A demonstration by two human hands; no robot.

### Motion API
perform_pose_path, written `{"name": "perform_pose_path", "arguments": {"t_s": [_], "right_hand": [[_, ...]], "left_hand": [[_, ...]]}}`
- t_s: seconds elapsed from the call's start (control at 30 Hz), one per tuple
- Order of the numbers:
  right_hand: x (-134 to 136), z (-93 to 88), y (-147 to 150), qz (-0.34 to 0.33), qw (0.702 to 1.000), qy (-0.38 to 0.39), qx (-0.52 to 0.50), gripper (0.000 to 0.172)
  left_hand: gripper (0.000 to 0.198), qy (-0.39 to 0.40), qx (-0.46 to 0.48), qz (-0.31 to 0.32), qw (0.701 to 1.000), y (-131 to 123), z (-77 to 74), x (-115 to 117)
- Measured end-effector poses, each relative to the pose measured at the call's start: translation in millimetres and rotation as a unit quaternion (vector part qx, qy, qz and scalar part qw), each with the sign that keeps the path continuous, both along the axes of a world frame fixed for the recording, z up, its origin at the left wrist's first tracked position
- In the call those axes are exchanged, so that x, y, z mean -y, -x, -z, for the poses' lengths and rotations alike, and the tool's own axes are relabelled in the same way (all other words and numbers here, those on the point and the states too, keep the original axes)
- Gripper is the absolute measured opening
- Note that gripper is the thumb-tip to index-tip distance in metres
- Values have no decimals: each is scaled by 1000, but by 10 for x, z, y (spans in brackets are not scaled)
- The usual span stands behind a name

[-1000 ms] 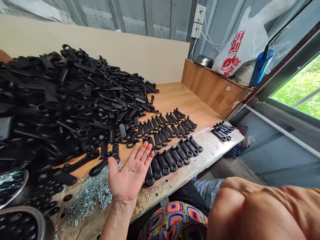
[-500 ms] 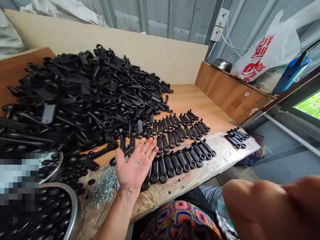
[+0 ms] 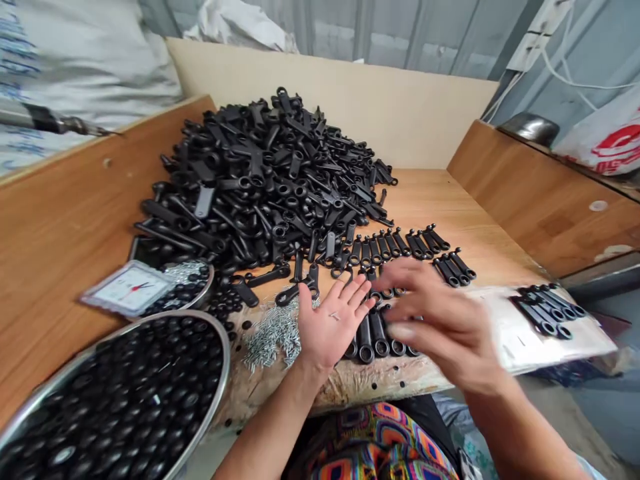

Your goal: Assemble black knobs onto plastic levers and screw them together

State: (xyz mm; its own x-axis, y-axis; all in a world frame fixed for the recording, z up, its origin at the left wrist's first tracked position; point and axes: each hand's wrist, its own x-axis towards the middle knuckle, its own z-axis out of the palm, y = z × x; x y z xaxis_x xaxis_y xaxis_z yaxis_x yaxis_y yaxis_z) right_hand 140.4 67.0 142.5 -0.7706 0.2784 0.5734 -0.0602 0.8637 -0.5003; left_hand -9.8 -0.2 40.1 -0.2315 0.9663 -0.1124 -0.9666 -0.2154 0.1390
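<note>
My left hand (image 3: 330,323) lies palm up and open at the table's front edge, with a small metal pin (image 3: 335,315) resting on the palm. My right hand (image 3: 435,320) hovers, blurred, fingers spread, just right of it over rows of black plastic handles (image 3: 400,245) laid side by side. A heap of small silver pins (image 3: 273,332) lies left of the left hand. A big pile of black handles (image 3: 270,180) fills the table behind.
A metal bowl of black round caps (image 3: 120,400) sits at front left, a smaller bowl (image 3: 193,283) and a white dial gauge (image 3: 127,288) behind it. A few handles (image 3: 545,310) lie on a white sheet at right. Wooden side walls (image 3: 530,193) bound the table.
The view swung left. My right hand came forward from the lower right, over the rows of handles and close to the left palm. The left hand stayed palm up.
</note>
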Motion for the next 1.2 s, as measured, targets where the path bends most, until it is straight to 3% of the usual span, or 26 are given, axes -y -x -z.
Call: {"name": "perform_pose_path", "arguments": {"t_s": [0.1, 0.2, 0.4, 0.53, 0.63, 0.73, 0.87, 1.03, 1.2], "right_hand": [[-12, 393, 320, -1, 998, -51, 33, 13], [37, 678, 437, 26, 993, -93, 72, 16], [178, 879, 572, 103, 981, -113, 116, 18], [253, 1031, 686, 143, 981, -110, 71, 21], [218, 1028, 669, 121, 988, -92, 29, 20], [19, 875, 492, 76, 995, -58, -6, 19], [-394, 726, 96, 130, 989, -53, 49, 18], [-685, 943, -215, 165, 958, -59, 227, 15], [-733, 1071, -216, 186, 936, -75, 289, 13]], "left_hand": [[81, -19, 4, 25, 999, 26, -1, 17], [81, -35, 9, 38, 999, 57, 31, 42], [82, -44, -11, 46, 998, 43, 116, 58], [83, -25, -15, 33, 999, 27, 141, 40], [82, -10, -27, 34, 999, 37, 147, 23], [79, 7, -29, 6, 1000, 61, 133, 4], [86, 8, -34, -56, 998, 126, 74, -12], [85, -11, -26, -71, 997, 217, 0, 27], [84, -5, -37, -93, 995, 276, -11, 41]]}}
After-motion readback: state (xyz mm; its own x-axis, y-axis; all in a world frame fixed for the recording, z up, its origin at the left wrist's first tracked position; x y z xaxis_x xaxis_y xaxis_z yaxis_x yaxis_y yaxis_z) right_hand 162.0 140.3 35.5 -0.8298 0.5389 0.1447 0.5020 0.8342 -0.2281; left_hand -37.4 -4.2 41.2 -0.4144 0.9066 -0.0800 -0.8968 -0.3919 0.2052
